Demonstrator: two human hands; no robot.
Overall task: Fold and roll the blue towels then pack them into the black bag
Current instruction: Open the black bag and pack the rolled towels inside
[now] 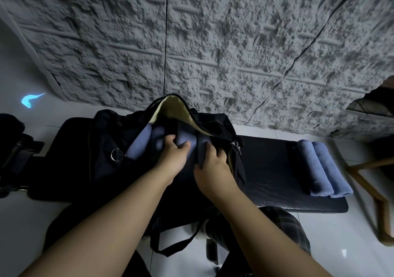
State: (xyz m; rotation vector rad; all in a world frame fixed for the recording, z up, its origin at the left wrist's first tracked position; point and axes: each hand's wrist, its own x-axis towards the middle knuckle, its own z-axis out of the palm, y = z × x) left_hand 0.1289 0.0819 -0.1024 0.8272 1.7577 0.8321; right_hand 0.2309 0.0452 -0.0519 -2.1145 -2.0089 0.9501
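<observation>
Blue rolled towel (183, 140) under both hands, in black bag (102, 149).

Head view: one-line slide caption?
Both hands tuck rolled blue towels into open black bag; two rolls wait on bench.

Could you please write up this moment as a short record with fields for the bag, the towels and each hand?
bag: black bag on the dark bench, zip open, pale lining showing
towels in bag: several rolled blue towels; the exact number cannot be told
towels waiting: two rolled blue towels side by side at the bench's right end
left hand: left hand reaches into the opening, gripping a rolled towel
right hand: right hand grips the bag's near edge beside the opening
</observation>
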